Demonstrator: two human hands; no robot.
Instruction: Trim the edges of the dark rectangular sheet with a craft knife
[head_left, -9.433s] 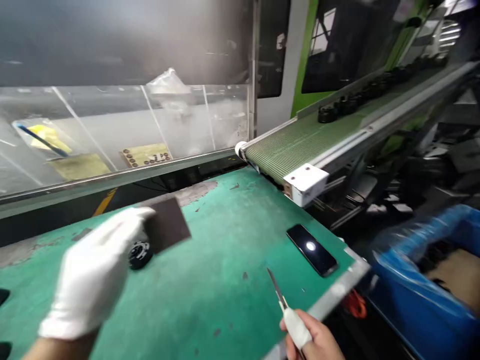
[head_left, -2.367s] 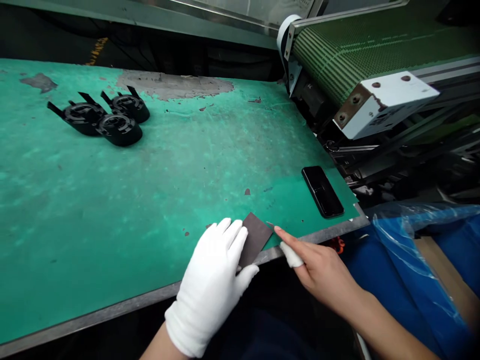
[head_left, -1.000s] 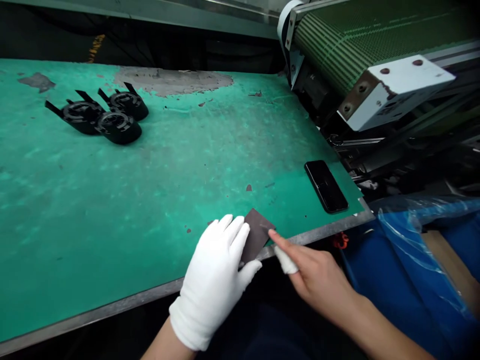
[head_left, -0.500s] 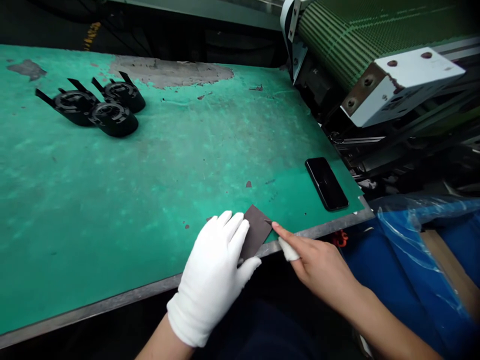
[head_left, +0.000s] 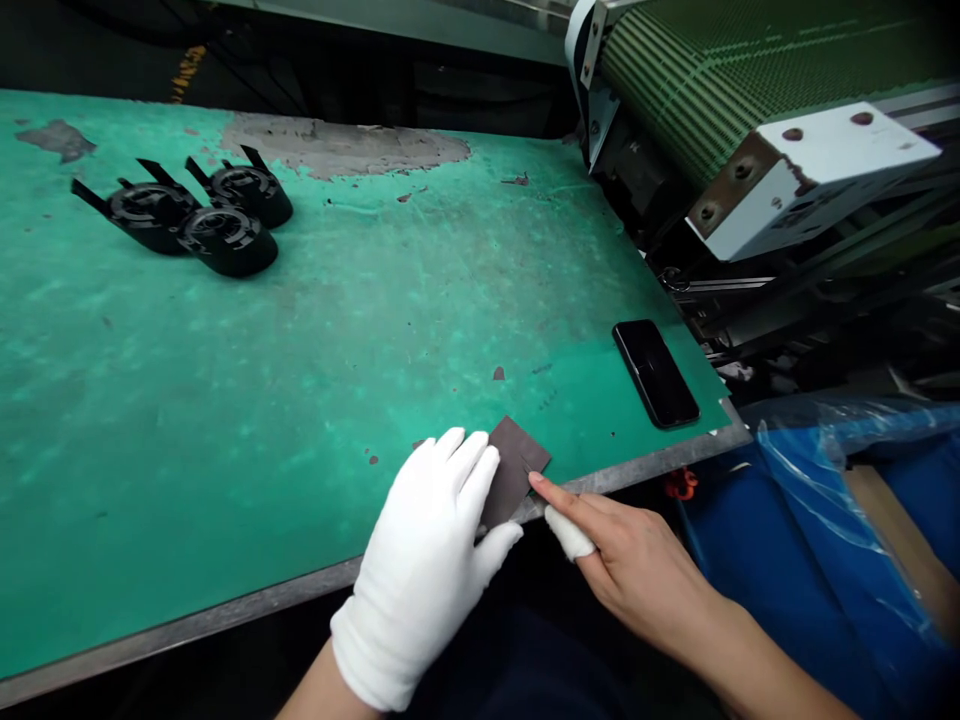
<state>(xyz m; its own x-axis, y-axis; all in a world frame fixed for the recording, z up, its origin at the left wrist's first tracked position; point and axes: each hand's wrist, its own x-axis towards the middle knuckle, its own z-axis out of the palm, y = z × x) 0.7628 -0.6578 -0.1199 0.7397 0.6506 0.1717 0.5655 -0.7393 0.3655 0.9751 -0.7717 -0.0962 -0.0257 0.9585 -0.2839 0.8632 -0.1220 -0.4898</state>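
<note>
right hand (head_left: 637, 550) slid nearer, gripping one knife (head_left: 570, 535); left hand (head_left: 427, 545) flat on one sheet (head_left: 514, 463)

Matt sheet (head_left: 517, 470), cloth glove (head_left: 420, 550), glossy phone (head_left: 656, 373), flaking tabletop (head_left: 375, 350), dull metal edging (head_left: 660, 462)

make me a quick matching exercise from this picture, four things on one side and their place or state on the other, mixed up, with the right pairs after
Column one
1. left hand
2. dark sheet
3. phone
4. black round parts

Column two
A. lying near the right-hand corner of the green table
B. gloved in white
C. grouped as three, toward the table's far left
D. partly covered, at the table's near edge

Right pairs: 1-B, 2-D, 3-A, 4-C
</note>
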